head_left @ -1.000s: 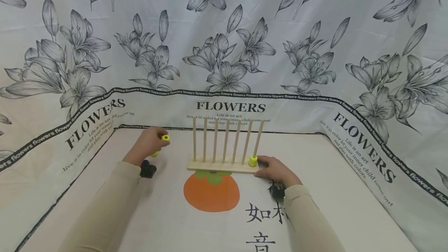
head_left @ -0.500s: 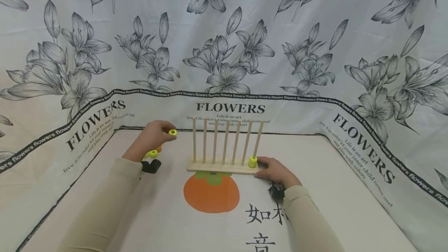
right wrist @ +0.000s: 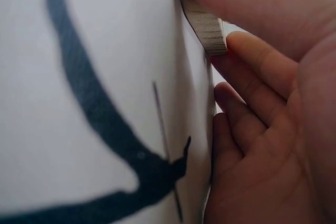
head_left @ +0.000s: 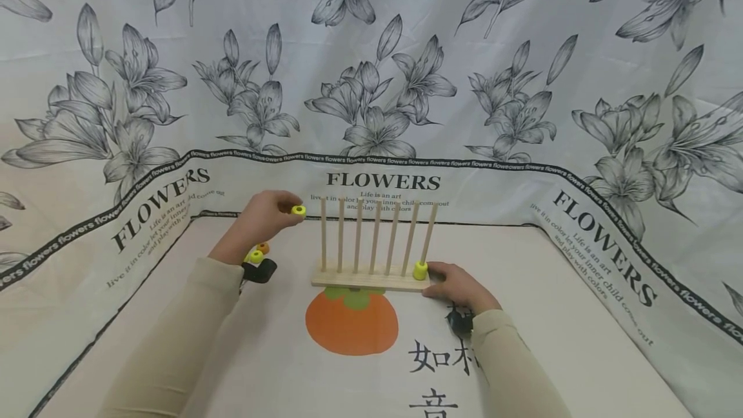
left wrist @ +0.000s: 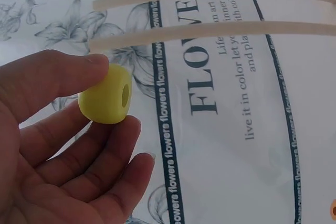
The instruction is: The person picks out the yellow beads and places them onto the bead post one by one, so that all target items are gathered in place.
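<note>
My left hand [head_left: 261, 218] pinches a yellow bead [left wrist: 102, 100] between thumb and fingers. It holds the bead in the air just left of a wooden peg rack [head_left: 366, 280], near the top of the leftmost peg [head_left: 324, 231]. The bead's hole shows in the left wrist view. At the rack's right end my right hand [head_left: 458, 284] grips the base, thumb in front and fingers behind. Yellow beading [head_left: 420, 271] sits at the foot of the rightmost peg; the other pegs are bare. The base's end grain [right wrist: 210, 32] shows between thumb and fingers in the right wrist view.
Beneath the left wrist lie a yellow bead [head_left: 257, 256] and an orange bead [head_left: 263, 248], partly hidden by the arm. A printed orange persimmon [head_left: 351, 324] and black characters mark the white cloth. Flower-printed curtain [head_left: 371, 82] stands behind and at both sides.
My left hand has moved up and to the right with the yellow bead, toward the rack, uncovering beads on the cloth. The right hand and the rack have stayed in place.
</note>
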A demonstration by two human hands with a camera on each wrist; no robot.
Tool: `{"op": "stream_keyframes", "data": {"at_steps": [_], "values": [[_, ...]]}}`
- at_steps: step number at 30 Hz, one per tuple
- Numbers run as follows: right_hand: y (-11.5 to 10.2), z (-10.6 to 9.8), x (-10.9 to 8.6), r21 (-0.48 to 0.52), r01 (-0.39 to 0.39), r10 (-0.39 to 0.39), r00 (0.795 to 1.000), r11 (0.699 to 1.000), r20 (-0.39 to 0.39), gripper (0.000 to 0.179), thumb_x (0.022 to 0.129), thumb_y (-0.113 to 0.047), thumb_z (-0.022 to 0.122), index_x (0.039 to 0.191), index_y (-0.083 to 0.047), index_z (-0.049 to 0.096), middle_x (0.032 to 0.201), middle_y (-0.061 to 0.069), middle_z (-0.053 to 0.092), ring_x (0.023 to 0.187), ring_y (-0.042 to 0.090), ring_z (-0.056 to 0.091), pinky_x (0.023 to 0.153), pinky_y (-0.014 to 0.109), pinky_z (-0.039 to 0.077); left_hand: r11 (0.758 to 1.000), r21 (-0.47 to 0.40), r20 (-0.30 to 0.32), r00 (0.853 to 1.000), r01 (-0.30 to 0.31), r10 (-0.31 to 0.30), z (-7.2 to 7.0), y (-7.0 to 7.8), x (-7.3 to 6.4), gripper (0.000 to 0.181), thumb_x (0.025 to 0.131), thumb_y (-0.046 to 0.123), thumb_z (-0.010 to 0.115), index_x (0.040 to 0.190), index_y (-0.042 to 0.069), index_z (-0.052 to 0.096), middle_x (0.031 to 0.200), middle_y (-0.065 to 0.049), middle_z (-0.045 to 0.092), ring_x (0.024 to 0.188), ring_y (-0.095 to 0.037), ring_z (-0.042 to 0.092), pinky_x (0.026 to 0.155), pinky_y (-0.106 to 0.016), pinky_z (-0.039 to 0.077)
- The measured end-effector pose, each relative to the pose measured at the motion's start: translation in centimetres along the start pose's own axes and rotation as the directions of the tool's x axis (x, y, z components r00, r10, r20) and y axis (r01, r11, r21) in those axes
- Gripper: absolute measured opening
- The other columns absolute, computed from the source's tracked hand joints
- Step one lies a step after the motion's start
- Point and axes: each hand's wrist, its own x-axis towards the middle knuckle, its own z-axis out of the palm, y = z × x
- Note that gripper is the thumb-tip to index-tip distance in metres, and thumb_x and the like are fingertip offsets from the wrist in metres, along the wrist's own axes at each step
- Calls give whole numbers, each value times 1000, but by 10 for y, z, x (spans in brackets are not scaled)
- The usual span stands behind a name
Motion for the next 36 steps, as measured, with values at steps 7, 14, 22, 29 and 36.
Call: {"op": "stream_keyframes", "data": {"at_steps": [7,14,22,29,36], "values": [[0,-1,0,4,-7,7,1000,1000,3,79,75,-43,80,143,-19,48,151,11,43,142,40,32,113,63,25,999,-4,-2,999,-51,51,-2,14,1,38,91,24,67,126,9,63,120,-10,65,110,-28,59,89,-44,53],[-1,-2,0,5,2,-2,1000,1000,7,80,75,-43,80,144,-19,48,151,12,42,142,41,32,113,63,26,997,0,-5,997,-74,74,-1,26,3,36,91,26,67,123,11,65,121,-9,65,117,-30,58,94,-47,52],[-2,-2,0,-4,15,-15,1000,1000,-1,80,75,-44,79,143,-18,48,151,13,43,142,41,32,113,63,26,992,-28,4,993,-122,122,2,39,7,39,90,24,68,126,10,63,124,-8,64,117,-28,59,96,-46,51],[-1,-1,-1,0,12,-12,1000,1000,-1,81,73,-45,80,143,-17,49,150,13,44,141,41,33,112,63,27,988,-69,13,990,-137,138,5,54,11,39,89,21,69,127,11,63,123,-7,65,112,-24,60,89,-41,54],[0,-1,-1,0,15,-15,1000,1000,-4,80,74,-44,80,143,-18,49,150,13,44,141,41,33,112,63,27,979,-103,13,984,-176,178,10,67,17,37,89,24,70,124,12,64,119,-5,65,107,-21,60,81,-37,56]]}}
